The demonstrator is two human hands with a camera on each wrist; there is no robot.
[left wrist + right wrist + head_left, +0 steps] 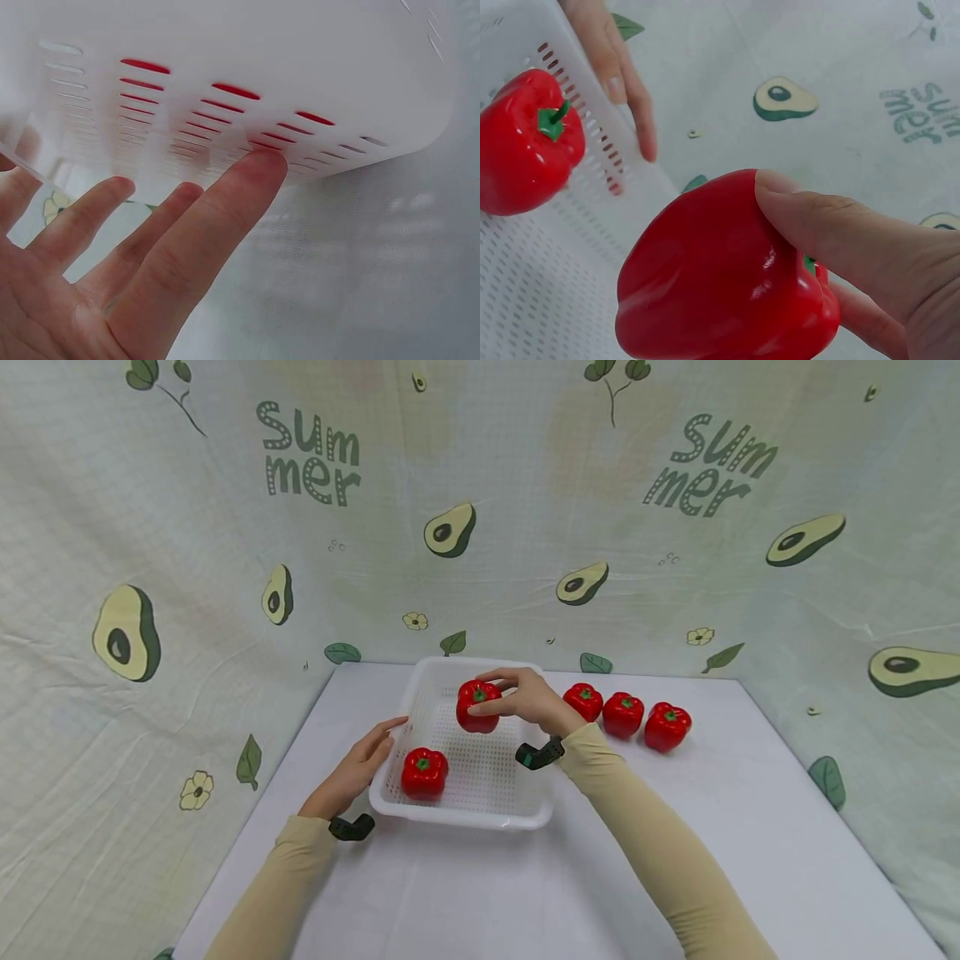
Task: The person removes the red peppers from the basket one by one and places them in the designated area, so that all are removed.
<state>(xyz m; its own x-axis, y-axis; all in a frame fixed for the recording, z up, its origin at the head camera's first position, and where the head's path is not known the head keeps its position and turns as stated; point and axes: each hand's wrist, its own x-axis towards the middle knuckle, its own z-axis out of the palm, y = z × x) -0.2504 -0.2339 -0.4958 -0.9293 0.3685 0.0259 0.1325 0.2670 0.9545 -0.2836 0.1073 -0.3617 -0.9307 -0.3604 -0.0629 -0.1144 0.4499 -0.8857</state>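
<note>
A white perforated plastic basket (480,820) stands on the table. My right hand (525,697) grips a red bell pepper (474,717) by thumb and fingers over the basket; in the right wrist view that pepper (720,270) fills the lower middle, its green stem partly hidden by the thumb. A second red bell pepper (424,774) sits inside the basket at its near left corner. Along the basket's left side, my left hand (360,767) rests with fingers extended against the wall. In the left wrist view the thumb (217,240) touches the slotted wall, red showing through the slots.
Right of the basket, a row of red bell peppers stands on the white table (675,843): one (582,700) partly behind my right wrist, a middle one (622,715) and a right one (667,727). A printed cloth (510,468) hangs behind and at both sides.
</note>
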